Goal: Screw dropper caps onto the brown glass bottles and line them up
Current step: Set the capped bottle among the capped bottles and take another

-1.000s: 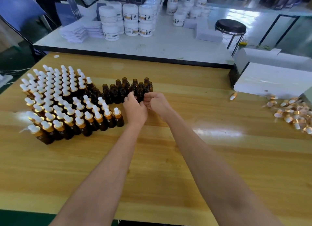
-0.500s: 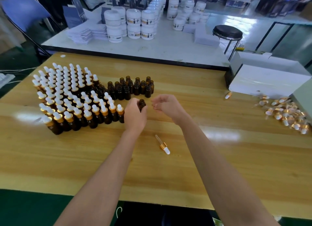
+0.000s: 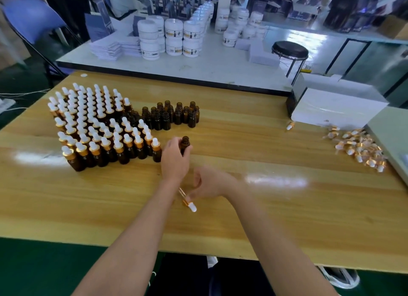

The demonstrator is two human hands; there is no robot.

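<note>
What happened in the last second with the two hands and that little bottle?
The left hand pulled one uncapped bottle out of the open bottles and holds it nearer the person. The right hand came back to the dropper cap lying on the table; whether it grips it is unclear. The capped rows and loose cap pile stayed put.

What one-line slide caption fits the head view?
Left hand grips an uncapped brown bottle; right hand reaches for a dropper cap lying on the table.

Bright, even light; white glare patches on table (image 3: 276, 182); right hand (image 3: 209, 185) motion-blurred; edges bowed.
</note>
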